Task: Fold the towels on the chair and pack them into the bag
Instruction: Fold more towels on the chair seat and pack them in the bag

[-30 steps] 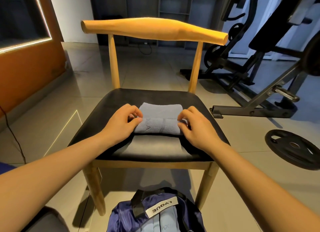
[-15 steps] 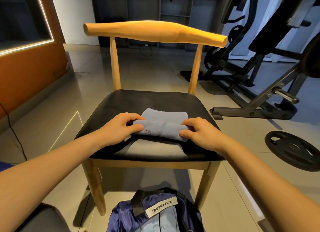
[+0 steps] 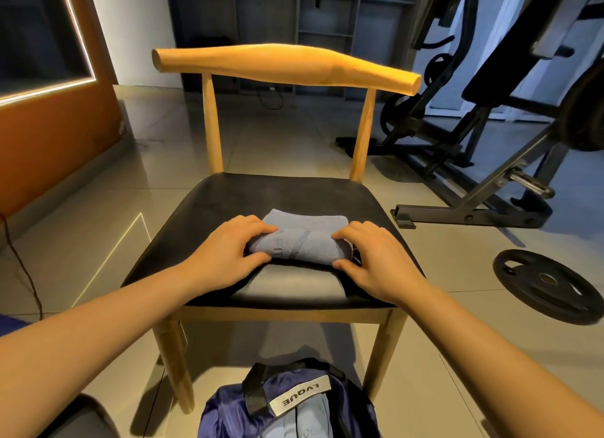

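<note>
You are clasping the folded towel (image 3: pixel 304 241) on the chair seat (image 3: pixel 277 192), left hand (image 3: pixel 225 254) and right hand (image 3: pixel 376 257) curling round its ends; soft and light, it is likely wanting both ends supported.

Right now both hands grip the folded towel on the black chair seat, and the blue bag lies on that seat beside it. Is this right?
No. The head view shows the blue bag on the floor in front of the chair, not on its seat. The left hand and right hand do grip the folded towel there.
</note>
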The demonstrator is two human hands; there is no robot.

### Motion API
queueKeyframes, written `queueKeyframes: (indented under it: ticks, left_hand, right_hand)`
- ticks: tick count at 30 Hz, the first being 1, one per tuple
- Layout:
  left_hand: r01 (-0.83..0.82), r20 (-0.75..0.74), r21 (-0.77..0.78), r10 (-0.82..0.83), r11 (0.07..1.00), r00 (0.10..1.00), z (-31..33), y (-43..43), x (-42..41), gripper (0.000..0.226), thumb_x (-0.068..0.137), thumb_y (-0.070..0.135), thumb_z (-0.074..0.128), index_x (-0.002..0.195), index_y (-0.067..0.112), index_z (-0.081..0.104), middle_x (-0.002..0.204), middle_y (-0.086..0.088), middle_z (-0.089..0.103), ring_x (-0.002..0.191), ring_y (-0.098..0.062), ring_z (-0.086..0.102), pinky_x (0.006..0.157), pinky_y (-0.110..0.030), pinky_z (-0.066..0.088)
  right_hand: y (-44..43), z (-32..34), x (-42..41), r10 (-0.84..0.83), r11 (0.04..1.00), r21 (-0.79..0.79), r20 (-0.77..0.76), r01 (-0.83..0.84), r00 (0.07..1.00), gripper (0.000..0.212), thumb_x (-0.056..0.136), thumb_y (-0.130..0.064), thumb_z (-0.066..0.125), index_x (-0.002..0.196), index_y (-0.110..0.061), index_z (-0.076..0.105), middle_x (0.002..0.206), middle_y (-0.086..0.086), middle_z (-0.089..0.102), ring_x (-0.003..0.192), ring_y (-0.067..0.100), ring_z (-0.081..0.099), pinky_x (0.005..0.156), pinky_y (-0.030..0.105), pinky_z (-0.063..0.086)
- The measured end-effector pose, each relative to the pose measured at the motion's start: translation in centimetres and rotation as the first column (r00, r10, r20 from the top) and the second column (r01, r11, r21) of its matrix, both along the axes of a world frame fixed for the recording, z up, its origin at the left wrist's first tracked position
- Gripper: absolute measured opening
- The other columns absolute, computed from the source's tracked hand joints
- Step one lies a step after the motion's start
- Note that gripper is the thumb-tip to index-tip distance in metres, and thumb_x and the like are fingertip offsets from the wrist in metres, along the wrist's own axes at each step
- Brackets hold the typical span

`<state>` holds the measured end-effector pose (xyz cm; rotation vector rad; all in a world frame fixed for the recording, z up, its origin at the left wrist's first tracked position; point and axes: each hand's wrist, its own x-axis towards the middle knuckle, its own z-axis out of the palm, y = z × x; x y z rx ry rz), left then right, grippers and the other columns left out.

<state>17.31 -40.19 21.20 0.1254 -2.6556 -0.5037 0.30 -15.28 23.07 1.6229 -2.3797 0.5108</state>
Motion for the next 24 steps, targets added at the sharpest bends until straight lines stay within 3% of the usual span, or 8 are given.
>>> queueKeyframes:
  ticks: [5, 7, 9, 13, 16, 20, 24]
  left_hand:
    - [0.004, 0.015, 0.346, -0.009, 0.938, 1.000, 1.0, 0.1, 0.0, 0.024, 0.096, 0.031, 0.069, 0.119, 0.035, 0.065, 0.115, 0.017, 0.066, 0.107, -0.002, 0.061, 0.088, -0.017, 0.048]
    - [0.001, 0.031, 0.401, -0.015, 0.916, 0.999, 1.1, 0.2, -0.2, 0.017, 0.099, 0.031, 0.063, 0.117, 0.034, 0.065, 0.114, 0.013, 0.066, 0.105, -0.005, 0.063, 0.085, -0.017, 0.050]
    - [-0.031, 0.016, 0.366, 0.027, 0.930, 1.000, 0.8, 0.2, -0.5, 0.014, 0.101, 0.032, 0.061, 0.114, 0.034, 0.067, 0.111, 0.011, 0.066, 0.102, -0.007, 0.062, 0.087, -0.021, 0.049]
    - [-0.093, -0.119, 0.259, 0.128, 0.961, 0.985, -0.1, 0.4, -1.0, 0.021, 0.100, 0.030, 0.062, 0.118, 0.029, 0.072, 0.109, 0.011, 0.062, 0.103, -0.004, 0.059, 0.091, -0.027, 0.050]
    - [-0.023, -0.173, 0.247, 0.067, 0.969, 0.983, -0.1, 1.0, -0.6, 0.030, 0.100, 0.032, 0.062, 0.129, 0.028, 0.069, 0.113, 0.015, 0.063, 0.106, -0.008, 0.061, 0.091, -0.031, 0.053]
    - [-0.008, -0.056, 0.180, 0.019, 0.984, 0.998, 0.2, 0.7, -0.3, 0.051, 0.086, 0.055, 0.067, 0.133, 0.035, 0.065, 0.110, 0.016, 0.063, 0.105, -0.008, 0.060, 0.091, -0.038, 0.053]
    - [0.030, -0.061, 0.294, -0.012, 0.955, 0.998, 0.5, 0.5, -0.7, 0.032, 0.096, 0.028, 0.069, 0.128, 0.032, 0.068, 0.116, 0.017, 0.068, 0.109, -0.004, 0.062, 0.099, -0.034, 0.053]
  right_hand:
    - [0.0, 0.7, -0.8, -0.013, 0.997, -0.058, 0.441, 0.043, 0.897, 0.024, 0.095, -0.034, 0.069, 0.115, -0.038, 0.057, 0.102, -0.012, 0.062, 0.087, 0.011, 0.058, 0.075, 0.022, 0.047]
    - [0.1, 0.7, -1.0, 0.001, 0.997, -0.066, 0.525, 0.039, 0.851, 0.017, 0.098, -0.031, 0.065, 0.113, -0.036, 0.058, 0.091, -0.012, 0.061, 0.078, 0.009, 0.057, 0.070, 0.020, 0.044]
    - [-0.2, 0.4, -0.6, -0.032, 0.995, -0.069, 0.401, 0.065, 0.916, 0.016, 0.102, -0.034, 0.058, 0.118, -0.033, 0.062, 0.093, -0.014, 0.057, 0.085, 0.006, 0.055, 0.074, 0.020, 0.041]
    - [-0.5, 0.0, 0.1, -0.038, 0.999, -0.027, 0.051, 0.039, 0.998, 0.040, 0.097, -0.052, 0.058, 0.127, -0.026, 0.066, 0.117, -0.009, 0.057, 0.104, 0.011, 0.051, 0.091, 0.029, 0.044]
    - [-0.4, -0.2, -0.4, -0.051, 0.999, -0.013, 0.113, 0.053, 0.992, 0.043, 0.095, -0.051, 0.062, 0.129, -0.025, 0.066, 0.114, -0.008, 0.062, 0.101, 0.010, 0.051, 0.089, 0.029, 0.045]
    - [-0.8, 0.6, -0.7, -0.045, 0.996, -0.059, 0.289, 0.064, 0.956, 0.028, 0.097, -0.040, 0.064, 0.118, -0.022, 0.071, 0.105, -0.005, 0.068, 0.095, 0.012, 0.057, 0.083, 0.031, 0.048]
    - [-0.7, 1.1, -0.7, -0.049, 0.998, -0.023, 0.269, 0.057, 0.962, 0.047, 0.090, -0.044, 0.071, 0.133, -0.031, 0.059, 0.125, -0.012, 0.061, 0.110, 0.009, 0.052, 0.093, 0.030, 0.046]
